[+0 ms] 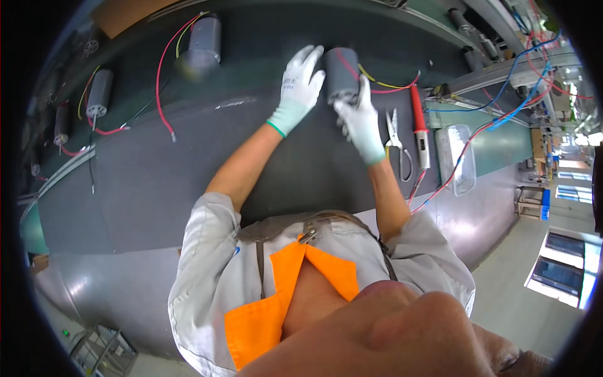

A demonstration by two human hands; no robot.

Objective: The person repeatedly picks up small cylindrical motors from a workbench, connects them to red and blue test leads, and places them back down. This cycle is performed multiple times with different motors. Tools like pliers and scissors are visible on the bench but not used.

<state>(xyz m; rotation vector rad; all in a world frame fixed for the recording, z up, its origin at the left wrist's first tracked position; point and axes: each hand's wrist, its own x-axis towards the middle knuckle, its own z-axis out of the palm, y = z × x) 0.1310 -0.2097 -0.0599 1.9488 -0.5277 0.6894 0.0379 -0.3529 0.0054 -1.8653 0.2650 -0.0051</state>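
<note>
A grey cylindrical motor (340,70) stands on the dark work surface in front of me, with red and yellow wires trailing off its right side. My right hand (360,122), in a white glove, grips its near end: one finger stretches up along the right side while the others bend at the end face. My left hand (300,85), also gloved, is open just left of the motor. Its fingers are spread and hold nothing. Right of my right hand lie scissors (394,135) with their handles toward me, and a red-handled tool with a cable (419,113).
More grey motors with wires lie to the left, one (205,39) at the far side and another (100,93) nearer the left rim. A clear plastic tray (457,160) sits on the right. Blue and red cables (502,117) cross a metal rail there. Cardboard (125,16) shows far left.
</note>
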